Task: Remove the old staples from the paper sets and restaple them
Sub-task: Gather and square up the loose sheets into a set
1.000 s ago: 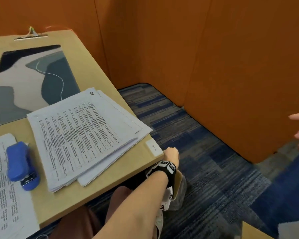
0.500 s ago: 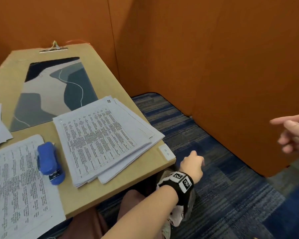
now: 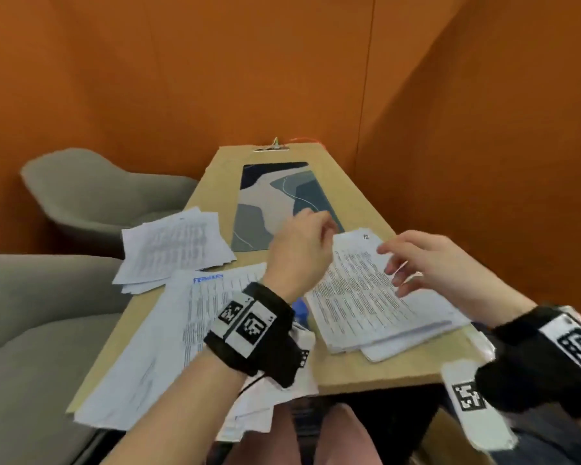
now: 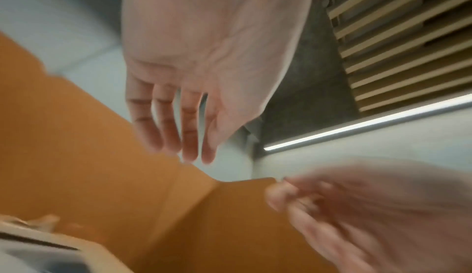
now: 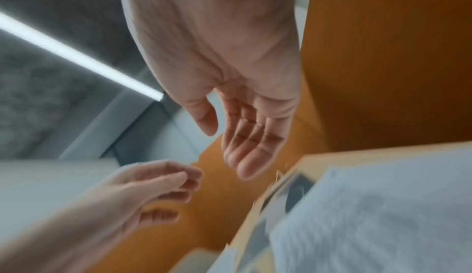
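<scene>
Overhead, a long tan wooden worktop (image 3: 349,370) runs away toward orange padded walls (image 3: 282,68), with grey upholstered chairs (image 3: 91,193) along its left edge. On it, from far to near: a grey-and-navy patterned desk mat (image 3: 265,203), a loose fan of printed white sheets (image 3: 175,250) at the left, a large printed paper set headed in blue ink (image 3: 182,323) under the left forearm, and a thick stack of printed white paper sets (image 3: 366,297) at the right. Left hand (image 3: 299,250) hovers above the worktop just left of that stack, its grip released, fingers loosely bent, holding nothing. Right hand (image 3: 426,263) hovers over the stack's upper half, fingers spread and relaxed, grip likewise released; contact with the top sheet cannot be told. A blue stapler (image 3: 301,310) shows only as a sliver behind the left wrist band. Wrist views are blurred.
</scene>
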Motion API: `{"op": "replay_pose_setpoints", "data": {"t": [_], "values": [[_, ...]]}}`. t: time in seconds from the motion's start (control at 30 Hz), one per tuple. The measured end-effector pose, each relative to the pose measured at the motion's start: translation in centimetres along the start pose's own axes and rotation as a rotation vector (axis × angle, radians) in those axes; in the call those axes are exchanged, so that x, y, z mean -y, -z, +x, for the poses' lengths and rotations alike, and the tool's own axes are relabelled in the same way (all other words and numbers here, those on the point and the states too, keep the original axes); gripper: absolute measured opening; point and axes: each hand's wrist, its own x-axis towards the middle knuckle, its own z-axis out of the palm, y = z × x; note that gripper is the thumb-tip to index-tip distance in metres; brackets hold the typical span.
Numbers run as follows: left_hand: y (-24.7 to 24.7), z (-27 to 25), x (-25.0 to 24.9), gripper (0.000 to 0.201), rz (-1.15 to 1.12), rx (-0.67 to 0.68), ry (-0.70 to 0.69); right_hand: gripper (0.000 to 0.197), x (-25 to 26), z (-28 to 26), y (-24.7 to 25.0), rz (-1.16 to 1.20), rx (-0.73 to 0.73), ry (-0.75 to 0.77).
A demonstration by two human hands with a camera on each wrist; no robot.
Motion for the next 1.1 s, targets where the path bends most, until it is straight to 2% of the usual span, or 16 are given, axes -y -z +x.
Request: {"op": "replay_pose_setpoints", "data": {"t": [0.1, 0.17, 0.23, 0.3, 0.37, 0.43, 0.7, 1.0, 1.1], "values": [[3.1, 1.8, 8.5, 0.02, 0.255, 0.258, 0.242, 0.018, -1.2, 2.4, -6.3, -0.295, 0.139, -0.035], [3.9, 1.9, 12.9, 0.026, 0.365, 0.465, 0.335, 0.026, -1.7, 3.6, -9.6, -0.496, 0.182, -0.017], [4.1, 1.4, 15.8, 0.034, 0.427, 0.615, 0.36, 0.042, -2.0, 4.5, -11.8, -0.659, 0.214, -0.004], [4.0, 1.1, 18.1, 0.05, 0.458, 0.698, 0.358, 0.054, -2.2, 5.3, -13.0, -0.757, 0.247, -0.012], [3.9, 1.1, 20.0, 0.067, 0.451, 0.763, 0.371, 0.057, -2.3, 5.9, -13.7, -0.777, 0.268, -0.039], [3.9, 1.3, 21.2, 0.083, 0.448, 0.825, 0.399, 0.051, -2.4, 6.5, -14.2, -0.755, 0.272, -0.052], [4.2, 2.3, 22.1, 0.082, 0.414, 0.873, 0.411, 0.042, -1.7, 9.4, -15.2, -0.78, 0.132, -0.108], [4.4, 1.9, 21.7, 0.083, 0.405, 0.834, 0.395, 0.038, -1.9, 11.7, -15.4, -0.84, 0.146, -0.172], [4.8, 1.5, 21.1, 0.072, 0.357, 0.831, 0.379, 0.044, -2.0, 11.9, -15.4, -0.836, 0.141, -0.194]]}}
